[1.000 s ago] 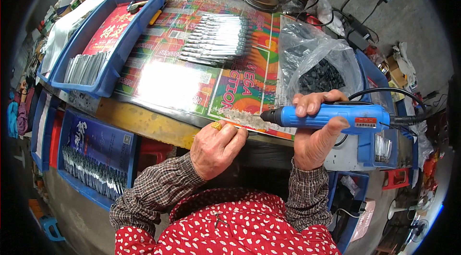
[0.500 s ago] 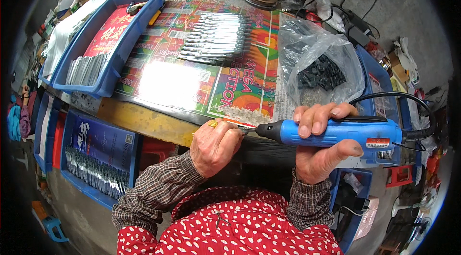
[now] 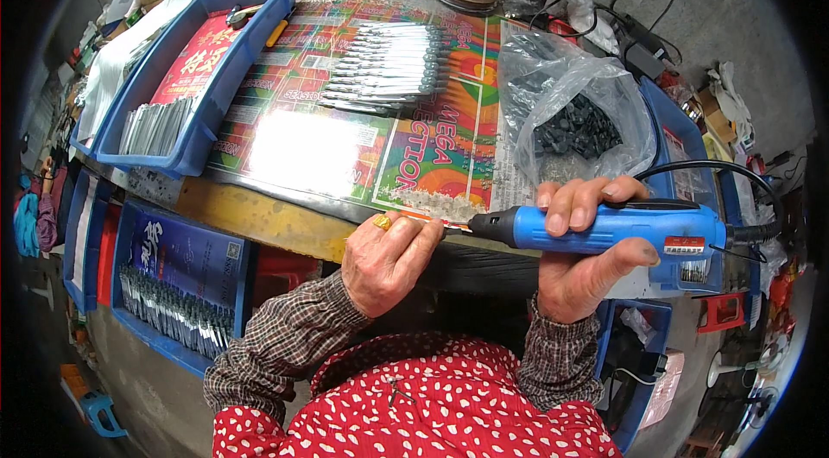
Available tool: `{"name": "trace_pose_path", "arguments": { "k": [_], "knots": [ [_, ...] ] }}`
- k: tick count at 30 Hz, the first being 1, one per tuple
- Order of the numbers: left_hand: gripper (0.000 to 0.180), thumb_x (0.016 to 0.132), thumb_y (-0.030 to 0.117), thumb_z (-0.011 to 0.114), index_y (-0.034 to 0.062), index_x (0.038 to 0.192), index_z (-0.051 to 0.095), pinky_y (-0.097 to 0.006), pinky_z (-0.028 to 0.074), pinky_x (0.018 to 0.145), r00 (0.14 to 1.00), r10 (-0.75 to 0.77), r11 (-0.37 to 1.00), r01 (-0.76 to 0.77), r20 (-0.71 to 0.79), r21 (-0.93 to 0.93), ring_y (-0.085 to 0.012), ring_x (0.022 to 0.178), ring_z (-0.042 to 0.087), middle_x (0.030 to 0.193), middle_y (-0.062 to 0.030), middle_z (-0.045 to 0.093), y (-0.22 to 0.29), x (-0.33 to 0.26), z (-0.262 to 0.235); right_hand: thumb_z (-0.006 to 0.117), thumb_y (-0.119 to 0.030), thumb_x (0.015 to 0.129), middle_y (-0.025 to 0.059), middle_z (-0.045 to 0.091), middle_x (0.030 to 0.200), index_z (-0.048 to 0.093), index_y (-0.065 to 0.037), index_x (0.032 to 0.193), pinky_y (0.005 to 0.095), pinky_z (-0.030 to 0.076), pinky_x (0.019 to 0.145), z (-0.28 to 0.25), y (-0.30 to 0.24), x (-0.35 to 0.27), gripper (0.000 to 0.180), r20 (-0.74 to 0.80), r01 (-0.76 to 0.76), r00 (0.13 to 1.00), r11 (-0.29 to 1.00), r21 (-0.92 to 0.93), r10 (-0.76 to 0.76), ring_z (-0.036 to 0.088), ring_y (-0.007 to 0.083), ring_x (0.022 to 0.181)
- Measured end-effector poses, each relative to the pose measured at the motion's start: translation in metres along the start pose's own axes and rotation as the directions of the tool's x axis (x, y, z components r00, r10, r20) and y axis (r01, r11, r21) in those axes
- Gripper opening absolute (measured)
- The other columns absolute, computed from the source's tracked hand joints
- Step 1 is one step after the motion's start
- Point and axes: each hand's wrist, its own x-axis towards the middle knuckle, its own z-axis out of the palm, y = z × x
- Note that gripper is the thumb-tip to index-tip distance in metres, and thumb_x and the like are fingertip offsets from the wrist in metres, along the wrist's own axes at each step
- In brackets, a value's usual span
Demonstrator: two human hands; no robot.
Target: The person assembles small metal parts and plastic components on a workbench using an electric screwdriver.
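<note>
My right hand (image 3: 577,259) grips a blue electric screwdriver (image 3: 617,227), held level, its fingers over the top and the thumb below. The black nose points left towards my left hand (image 3: 390,261), which wears a gold-coloured ring. That hand is closed, its thumb and finger pinching a small dark piece (image 3: 449,233) at the slim bit of the screwdriver. The fingers hide most of the piece, so its kind cannot be made out. Beyond my hands, a row of slim silvery pen-like tools (image 3: 389,65) lies on the printed table cover (image 3: 436,156).
An open clear plastic bag (image 3: 531,69) of black parts (image 3: 579,130) lies at right. A blue tray (image 3: 190,162) with silvery pieces stands left; another blue bin (image 3: 177,354) of similar tools sits below the table edge. A black cable (image 3: 717,164) loops from the screwdriver.
The electric screwdriver and my right hand have shifted slightly right. More of the bit shows between its nose and my left fingers. My left hand has barely moved.
</note>
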Motion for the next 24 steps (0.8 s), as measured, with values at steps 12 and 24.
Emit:
{"name": "trace_pose_path", "arguments": {
  "k": [12,24],
  "knots": [
    [0.023,0.065,0.003,0.062,0.0012,0.088,0.060,-0.028,0.043,0.052,0.994,0.085,0.996,-0.084,0.074,-0.021,-0.0175,0.062,0.053,0.075,-0.0060,0.052,0.005,0.010,-0.005,0.071,-0.057,0.063,0.0030,0.050,0.068,0.044,-0.010,0.095,0.0384,0.041,0.074,-0.014,0.003,0.009,0.063,-0.072,-0.003,0.997,0.999,-0.032,0.001,0.053,0.0179,0.063],
    [0.026,0.067,0.008,0.060,0.0045,0.093,0.058,-0.031,0.045,0.060,0.963,0.096,0.995,-0.101,0.251,0.006,-0.0193,0.072,0.055,0.093,-0.0079,0.053,0.002,0.042,0.009,0.072,-0.055,0.064,0.0030,0.050,0.068,0.043,-0.010,0.096,0.0389,0.041,0.076,-0.018,0.002,0.010,0.062,-0.064,0.022,0.998,0.999,-0.029,-0.024,0.053,0.0181,0.063]
  ]
}}
